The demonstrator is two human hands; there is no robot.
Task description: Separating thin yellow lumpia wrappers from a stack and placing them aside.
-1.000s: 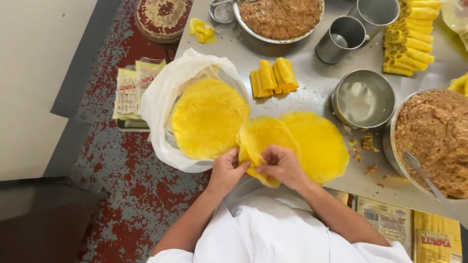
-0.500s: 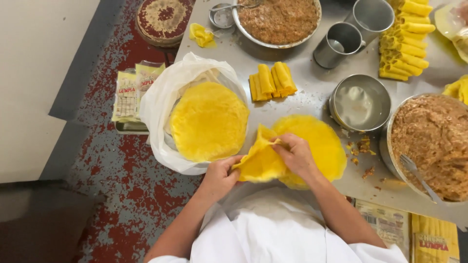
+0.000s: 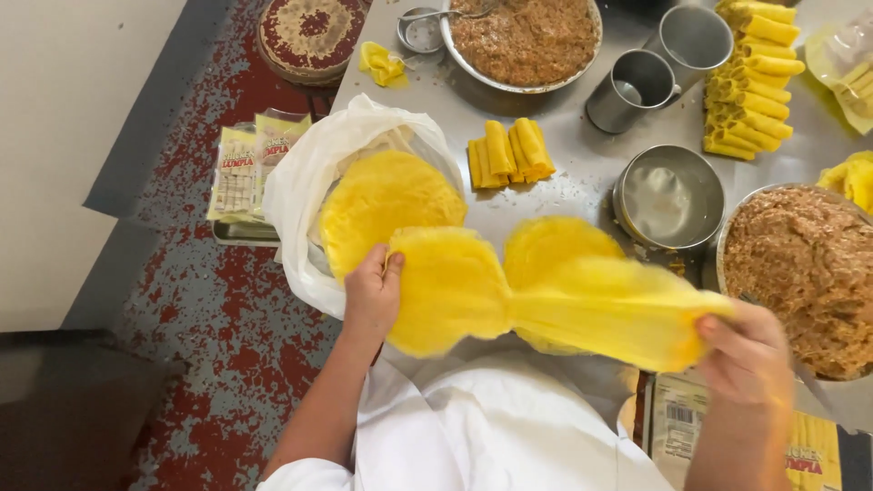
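Two flat packets (image 3: 244,171) in clear wrap lie on a tray at the far left, beside the red speckled floor. Right of them a white plastic bag (image 3: 300,195) on the steel bench (image 3: 555,186) holds a stack of round yellow wrappers (image 3: 377,202). The left hand (image 3: 371,295) has its fingers clamped on the left edge of a thin yellow wrapper (image 3: 455,286), which is stretched in the air just above the near bench edge across to the right hand (image 3: 750,355), whose fingers pinch its other end. Another round wrapper (image 3: 550,245) lies flat beneath. Farther back sit a few yellow rolls (image 3: 509,150), then an empty metal bowl (image 3: 668,195), and at the right a bowl of brown minced filling (image 3: 809,273).
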